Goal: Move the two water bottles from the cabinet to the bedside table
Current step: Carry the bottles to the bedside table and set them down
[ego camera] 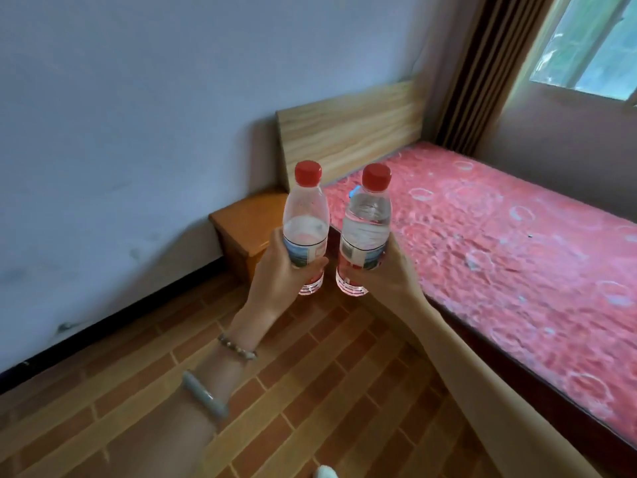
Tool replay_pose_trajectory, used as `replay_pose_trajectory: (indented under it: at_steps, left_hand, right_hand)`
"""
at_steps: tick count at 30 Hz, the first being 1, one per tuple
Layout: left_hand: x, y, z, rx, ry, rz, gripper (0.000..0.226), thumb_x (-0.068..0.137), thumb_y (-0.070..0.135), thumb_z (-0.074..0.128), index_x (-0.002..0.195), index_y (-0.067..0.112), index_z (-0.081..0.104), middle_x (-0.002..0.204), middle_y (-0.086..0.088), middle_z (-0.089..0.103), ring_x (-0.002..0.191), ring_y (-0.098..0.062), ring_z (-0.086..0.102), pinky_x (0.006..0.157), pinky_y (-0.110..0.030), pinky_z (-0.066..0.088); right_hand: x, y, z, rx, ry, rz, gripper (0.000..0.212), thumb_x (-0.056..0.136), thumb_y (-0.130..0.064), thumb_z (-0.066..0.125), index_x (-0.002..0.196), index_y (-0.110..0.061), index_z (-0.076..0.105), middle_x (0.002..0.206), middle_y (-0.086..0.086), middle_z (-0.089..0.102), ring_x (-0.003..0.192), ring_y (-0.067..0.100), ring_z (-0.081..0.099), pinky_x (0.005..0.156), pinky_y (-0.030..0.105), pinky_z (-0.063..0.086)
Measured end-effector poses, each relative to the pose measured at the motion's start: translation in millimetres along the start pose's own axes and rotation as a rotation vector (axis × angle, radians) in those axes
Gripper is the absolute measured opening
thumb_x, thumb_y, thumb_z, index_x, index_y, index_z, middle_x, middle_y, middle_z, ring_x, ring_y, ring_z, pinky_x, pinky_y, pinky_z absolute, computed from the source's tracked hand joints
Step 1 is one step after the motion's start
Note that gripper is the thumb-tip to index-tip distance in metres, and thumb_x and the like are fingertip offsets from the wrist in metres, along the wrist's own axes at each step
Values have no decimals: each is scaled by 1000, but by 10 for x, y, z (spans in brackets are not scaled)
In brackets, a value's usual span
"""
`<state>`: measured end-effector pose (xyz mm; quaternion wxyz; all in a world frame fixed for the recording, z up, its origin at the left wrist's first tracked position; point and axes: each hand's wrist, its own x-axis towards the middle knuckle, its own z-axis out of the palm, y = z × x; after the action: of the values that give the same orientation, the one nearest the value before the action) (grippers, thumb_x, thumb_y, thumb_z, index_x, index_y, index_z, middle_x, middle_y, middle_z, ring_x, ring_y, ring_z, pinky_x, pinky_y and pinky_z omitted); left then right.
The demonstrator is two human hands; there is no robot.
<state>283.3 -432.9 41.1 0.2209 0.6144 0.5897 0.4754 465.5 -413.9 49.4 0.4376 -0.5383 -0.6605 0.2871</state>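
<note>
Two clear plastic water bottles with red caps are held upright side by side in mid-air. My left hand (279,270) grips the left bottle (306,215) around its label. My right hand (382,274) grips the right bottle (367,222) the same way. Both bottles hang in front of a small orange-brown wooden bedside table (241,225), which stands against the wall beside the bed's head. The left bottle's water level sits lower than the right one's. The table's right part is hidden behind the bottles. No cabinet is in view.
A bed with a red patterned mattress (499,243) and a light wooden headboard (348,129) fills the right side. A pale wall (138,132) runs along the left. Brown brick-pattern floor (293,391) lies below. A curtain (482,70) and window (593,39) are at top right.
</note>
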Motion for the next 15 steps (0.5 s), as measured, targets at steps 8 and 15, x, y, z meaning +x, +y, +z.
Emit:
replay_pose_trajectory:
  at_steps: [8, 15]
  left_hand:
    - [846, -376, 22, 20, 99, -97, 73, 66, 46, 77, 120, 21, 36, 116, 0, 62, 99, -20, 63, 78, -41, 56]
    - [1664, -836, 74, 26, 123, -133, 72, 68, 43, 76, 122, 18, 36, 117, -2, 62, 98, -17, 64, 75, -36, 58]
  right_hand:
    - [1046, 143, 290, 40, -115, -46, 62, 61, -21, 83, 112, -25, 47, 95, -18, 60, 82, -16, 56, 60, 1, 41]
    - [1924, 281, 764, 42, -175, -68, 67, 61, -20, 84, 117, -21, 47, 92, -19, 55, 76, -16, 53, 57, -3, 37]
